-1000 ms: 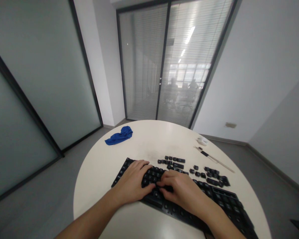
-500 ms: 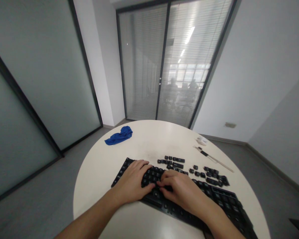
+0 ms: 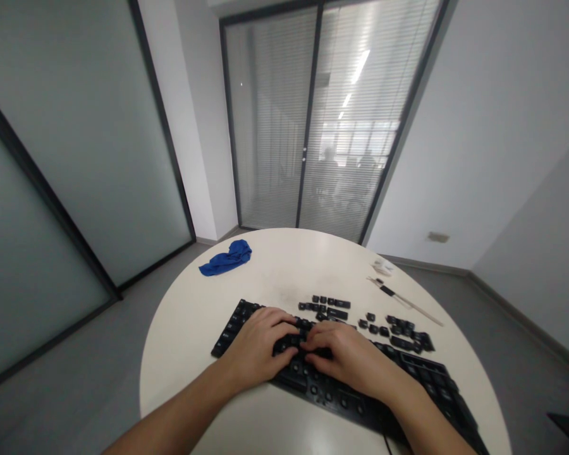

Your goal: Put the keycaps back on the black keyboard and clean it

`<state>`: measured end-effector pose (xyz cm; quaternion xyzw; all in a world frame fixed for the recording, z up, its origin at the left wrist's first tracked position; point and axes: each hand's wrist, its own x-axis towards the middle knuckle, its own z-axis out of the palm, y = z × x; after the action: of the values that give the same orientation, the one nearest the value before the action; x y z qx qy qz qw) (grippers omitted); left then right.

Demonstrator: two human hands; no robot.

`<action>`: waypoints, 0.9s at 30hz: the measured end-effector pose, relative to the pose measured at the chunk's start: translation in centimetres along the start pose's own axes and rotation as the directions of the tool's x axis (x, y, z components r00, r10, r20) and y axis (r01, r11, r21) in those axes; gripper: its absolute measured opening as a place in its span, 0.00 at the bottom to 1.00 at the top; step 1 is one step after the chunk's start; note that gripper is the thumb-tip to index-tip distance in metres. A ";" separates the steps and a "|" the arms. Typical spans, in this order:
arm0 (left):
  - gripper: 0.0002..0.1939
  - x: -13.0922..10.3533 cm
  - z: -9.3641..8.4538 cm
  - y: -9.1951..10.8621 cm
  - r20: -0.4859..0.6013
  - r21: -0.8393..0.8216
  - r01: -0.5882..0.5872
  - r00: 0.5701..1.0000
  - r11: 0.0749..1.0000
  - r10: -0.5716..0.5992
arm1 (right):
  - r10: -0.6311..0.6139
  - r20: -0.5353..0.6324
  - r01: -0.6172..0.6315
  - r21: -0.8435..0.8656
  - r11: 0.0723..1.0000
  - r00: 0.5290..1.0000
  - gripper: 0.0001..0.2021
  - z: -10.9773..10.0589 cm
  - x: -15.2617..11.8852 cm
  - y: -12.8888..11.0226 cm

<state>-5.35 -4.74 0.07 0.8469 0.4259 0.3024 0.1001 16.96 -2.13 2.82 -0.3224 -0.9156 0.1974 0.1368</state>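
Note:
A black keyboard (image 3: 230, 328) lies slantwise on the round table, with bare key sockets showing along part of its near side. My left hand (image 3: 260, 344) rests on its left half, fingers apart, thumb and forefinger on either side of some keys. Close beside it, my right hand (image 3: 348, 357) is curled over the middle of the keyboard with its fingertips pinched down at the keys. Whatever sits between those fingertips is hidden. Beyond the keyboard lie loose black keycaps (image 3: 341, 304) in short rows, and a second group of keycaps (image 3: 401, 325) farther right.
A crumpled blue cloth (image 3: 227, 258) lies at the table's far left. Near the right edge are a thin brush-like stick (image 3: 415, 306) and a small white packet (image 3: 383, 266). A cable (image 3: 387, 444) runs from the keyboard's near side. The pale tabletop (image 3: 180, 360) has a rounded edge.
My left hand has shifted slightly right along the keyboard, its fingers nearer my right hand. My right hand stays at the same keys, moved only a little.

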 end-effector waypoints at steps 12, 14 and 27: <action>0.06 0.0 0.7 -0.5 0.055 -0.004 -0.089 0.995 0.996 0.089 | 0.000 -0.016 0.001 0.083 0.997 1.000 0.05 0.3 0.0 0.7; 0.05 0.0 0.8 -0.5 0.060 0.000 -0.101 0.993 0.995 0.100 | -0.001 -0.021 0.002 0.075 0.997 1.000 0.04 0.5 0.0 0.9; 0.04 -0.1 1.2 -0.4 0.043 -0.003 -0.101 0.994 0.995 0.101 | -0.020 -0.026 0.018 -0.080 0.997 0.999 0.04 0.5 0.1 0.3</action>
<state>-4.93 -4.49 -1.04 0.8736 0.3800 0.2891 0.0940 16.84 -1.97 2.31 -0.3214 -0.9240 0.1549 0.1378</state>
